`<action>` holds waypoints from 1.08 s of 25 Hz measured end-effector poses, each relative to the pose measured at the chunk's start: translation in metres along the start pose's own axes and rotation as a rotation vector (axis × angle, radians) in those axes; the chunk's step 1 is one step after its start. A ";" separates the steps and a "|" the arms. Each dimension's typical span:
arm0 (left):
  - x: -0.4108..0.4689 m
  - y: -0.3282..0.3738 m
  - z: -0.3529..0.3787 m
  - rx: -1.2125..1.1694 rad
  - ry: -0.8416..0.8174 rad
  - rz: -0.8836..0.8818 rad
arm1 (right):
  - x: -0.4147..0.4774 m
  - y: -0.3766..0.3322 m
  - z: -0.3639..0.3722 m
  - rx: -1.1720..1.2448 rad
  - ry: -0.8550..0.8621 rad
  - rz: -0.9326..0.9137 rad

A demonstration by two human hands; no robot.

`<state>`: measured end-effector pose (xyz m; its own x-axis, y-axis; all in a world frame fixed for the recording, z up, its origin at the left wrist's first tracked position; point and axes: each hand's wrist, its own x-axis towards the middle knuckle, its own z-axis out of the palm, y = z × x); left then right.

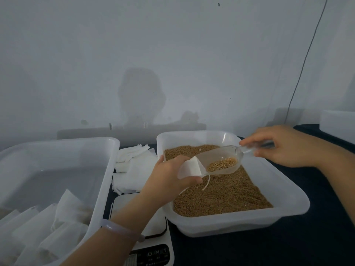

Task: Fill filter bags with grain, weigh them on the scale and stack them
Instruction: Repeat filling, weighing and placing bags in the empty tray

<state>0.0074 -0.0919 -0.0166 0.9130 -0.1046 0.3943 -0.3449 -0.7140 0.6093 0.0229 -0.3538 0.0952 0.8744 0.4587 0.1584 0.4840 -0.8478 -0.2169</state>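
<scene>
Pinching the filter bag (190, 167) in my left hand (169, 179), I curl the fingers of my right hand (284, 146) round the scoop (221, 160).

Scale (156, 225) wedged between left tub (106, 175) and grain tub (284, 210). Empty bags (134, 169) fill the gap behind. Tabletop (317, 242) right of grain tub looks free, though dim.

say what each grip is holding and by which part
The left grip holds a bag round its body, just below the open mouth. The right grip holds the scoop by its handle.
</scene>
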 end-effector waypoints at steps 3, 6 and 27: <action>0.001 0.002 0.004 -0.021 0.014 -0.007 | 0.005 -0.003 -0.004 -0.140 0.018 -0.039; 0.005 0.007 0.007 0.063 -0.006 -0.022 | 0.011 -0.009 -0.009 -0.302 0.047 -0.045; 0.001 -0.006 0.013 -0.008 -0.057 -0.168 | 0.025 -0.025 0.002 -0.443 0.036 -0.126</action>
<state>0.0136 -0.0967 -0.0290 0.9688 -0.0235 0.2469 -0.1879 -0.7193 0.6688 0.0327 -0.3207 0.1027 0.8042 0.5624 0.1922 0.5181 -0.8218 0.2372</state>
